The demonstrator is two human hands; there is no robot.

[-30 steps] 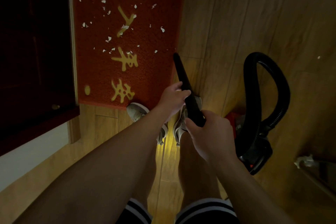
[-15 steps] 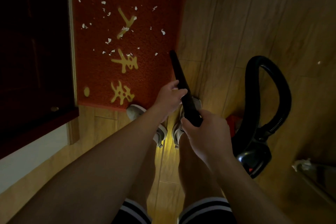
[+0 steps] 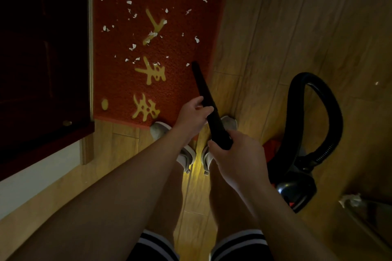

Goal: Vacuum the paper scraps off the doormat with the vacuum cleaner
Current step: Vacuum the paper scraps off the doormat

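Note:
A red doormat (image 3: 118, 82) with gold characters lies on the wooden floor ahead, strewn with several white paper scraps (image 3: 132, 47). I hold a long black vacuum nozzle (image 3: 201, 89) with both hands. My left hand (image 3: 194, 115) grips its middle; my right hand (image 3: 235, 154) grips its rear end. The tip hovers over the mat's right edge, beside one scrap (image 3: 187, 64). The black hose (image 3: 331, 112) loops to the vacuum body (image 3: 297, 188) at my right.
A dark red door (image 3: 42, 59) and its frame stand along the mat's left side. My feet in pale shoes (image 3: 161, 131) stand at the mat's near edge. Wooden floor (image 3: 275, 27) stretches right. A crumpled white scrap (image 3: 350, 200) lies at lower right.
The nozzle tip has swung left from the floor onto the mat's right edge, and both hands shifted slightly left with it. The hose loop moved a little.

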